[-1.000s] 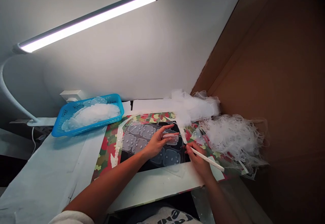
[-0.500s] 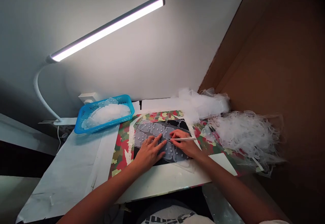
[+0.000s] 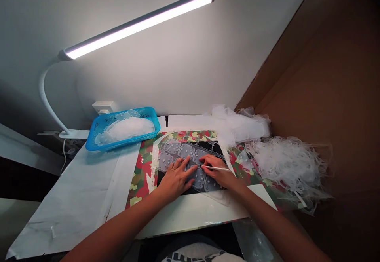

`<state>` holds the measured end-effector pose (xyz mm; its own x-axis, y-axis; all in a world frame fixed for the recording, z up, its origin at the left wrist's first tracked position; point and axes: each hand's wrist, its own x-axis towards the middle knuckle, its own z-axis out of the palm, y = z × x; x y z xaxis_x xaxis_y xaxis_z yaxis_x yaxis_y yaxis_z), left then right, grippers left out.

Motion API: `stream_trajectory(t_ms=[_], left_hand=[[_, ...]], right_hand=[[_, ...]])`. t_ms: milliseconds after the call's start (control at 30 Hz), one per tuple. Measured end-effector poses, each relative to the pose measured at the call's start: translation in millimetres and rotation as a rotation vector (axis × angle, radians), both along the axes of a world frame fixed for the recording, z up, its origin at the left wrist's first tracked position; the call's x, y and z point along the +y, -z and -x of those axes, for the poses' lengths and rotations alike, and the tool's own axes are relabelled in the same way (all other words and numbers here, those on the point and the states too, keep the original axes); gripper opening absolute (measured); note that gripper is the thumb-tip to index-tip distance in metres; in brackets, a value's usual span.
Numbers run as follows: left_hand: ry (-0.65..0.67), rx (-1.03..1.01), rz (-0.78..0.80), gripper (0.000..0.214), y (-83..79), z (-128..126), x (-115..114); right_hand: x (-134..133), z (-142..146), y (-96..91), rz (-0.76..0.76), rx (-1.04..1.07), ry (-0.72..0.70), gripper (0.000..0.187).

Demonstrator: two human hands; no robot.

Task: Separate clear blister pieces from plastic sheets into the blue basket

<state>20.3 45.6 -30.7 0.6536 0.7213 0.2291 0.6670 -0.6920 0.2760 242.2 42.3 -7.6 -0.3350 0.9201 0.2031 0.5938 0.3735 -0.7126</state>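
A translucent sheet (image 3: pixel 170 147) with rounded outlined shapes and small raised dots lies over a black panel (image 3: pixel 186 190) on the board. My left hand (image 3: pixel 176 177) rests flat on the sheet with its fingers spread. Just right of it, my right hand (image 3: pixel 218 171) pinches a thin white pen-like tool (image 3: pixel 218 168). Its tip end is at the sheet, close to my left fingertips. Whether the tip is a blade or a point is too small to tell.
A blue basket (image 3: pixel 92 139) of white translucent pieces (image 3: pixel 130 128) stands at back left. Folded sheer white material (image 3: pixel 240 125) and a tangled heap of white strips (image 3: pixel 291 163) lie right. A lit lamp (image 3: pixel 142 24) hangs above. Cardboard (image 3: pixel 320 88) rises on the right.
The camera view has shifted slightly. My right hand has turned a little, so the white tool now slants downward to the right. My left hand stays on the sheet.
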Motion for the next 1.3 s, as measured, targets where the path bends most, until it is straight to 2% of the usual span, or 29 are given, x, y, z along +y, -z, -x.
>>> stream_trajectory(t_ms=[100, 167, 300, 367, 433, 533, 600, 667, 733, 800, 900, 1033, 1167, 1233, 1300], left_hand=[[-0.009, -0.007, 0.012, 0.045, 0.1, 0, -1], [-0.009, -0.023, 0.023, 0.044, 1.2, 0, -2], [-0.007, -0.009, 0.071, 0.042, -5.1, 5, -1], [0.022, -0.018, 0.113, 0.042, -16.5, 6, 5], [0.034, -0.066, 0.174, 0.038, -32.5, 3, 19], [-0.103, -0.192, 0.368, 0.055, -55.4, -14, 48], [-0.178, -0.214, 0.571, 0.067, -63.1, -32, 68], [-0.171, -0.176, 0.674, 0.062, -62.9, -49, 81], [-0.166, -0.149, 0.652, 0.043, -56.9, -61, 87], [-0.186, -0.153, 0.593, 0.027, -48.9, -65, 85], [-0.226, -0.181, 0.485, 0.019, -38.4, -62, 76], [-0.242, -0.220, 0.370, 0.022, -30.8, -56, 65], [-0.213, -0.263, 0.306, 0.019, -27.1, -55, 57], [-0.197, -0.282, 0.279, 0.018, -24.5, -54, 55], [-0.178, -0.414, 0.272, 0.018, -20.4, -52, 53]], right_hand=[[1, 2, -0.3, -0.074, -0.056, -0.035, 0.015], [5, -5, -2.6, -0.084, -0.036, 0.048, 0.019], [15, -44, -5.3, -0.095, 0.127, 0.547, 0.021], [14, -61, -4.6, -0.098, 0.225, 0.691, 0.025], [7, -65, -5.7, -0.059, 0.326, 0.658, 0.029], [-12, -46, -14.3, -0.007, 0.364, 0.476, 0.027], [-23, -30, -22.5, 0.038, 0.310, 0.348, 0.023], [-26, -19, -28.4, 0.113, 0.285, 0.224, 0.021], [-18, -18, -29.5, 0.172, 0.347, 0.177, 0.020], [-2, -24, -25.9, 0.196, 0.473, 0.233, 0.022], [25, -36, -17.8, 0.242, 0.578, 0.270, 0.027], [45, -37, -11.2, 0.308, 0.447, 0.193, 0.028], [51, -31, -6.1, 0.256, 0.291, 0.157, 0.025], [54, -30, -2.6, 0.174, 0.206, 0.210, 0.023], [57, -31, 0.8, 0.087, 0.133, 0.304, 0.021]])
